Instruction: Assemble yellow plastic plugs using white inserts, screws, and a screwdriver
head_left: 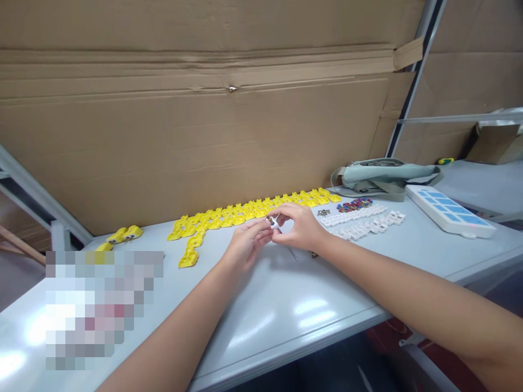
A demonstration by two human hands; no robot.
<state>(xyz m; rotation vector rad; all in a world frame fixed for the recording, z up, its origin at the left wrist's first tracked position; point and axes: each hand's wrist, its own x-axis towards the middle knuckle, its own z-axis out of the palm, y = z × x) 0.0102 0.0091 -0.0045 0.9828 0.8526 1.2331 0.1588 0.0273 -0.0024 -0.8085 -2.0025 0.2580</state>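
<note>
A pale grey glossy bench (310, 305) is seen nearest, and both bare forearms are stretched across it toward its middle. There a small white plastic part with a dark metal piece at its top (273, 222) is held just above the bench, between the two hands. It is pinched from the left by the fingers of the left hand (245, 245), and from the right and above by the right hand (300, 226), whose fingers are curled over it; both hands are equally close, touching it. Its long axis cannot be told. Just beyond, a long row of yellow plastic clips (249, 209) is laid out, with small white plastic blocks (359, 223) to the right. Farther back a grey-green cloth bag (384, 177) and a wall of brown cardboard (204, 120) are seen.
</note>
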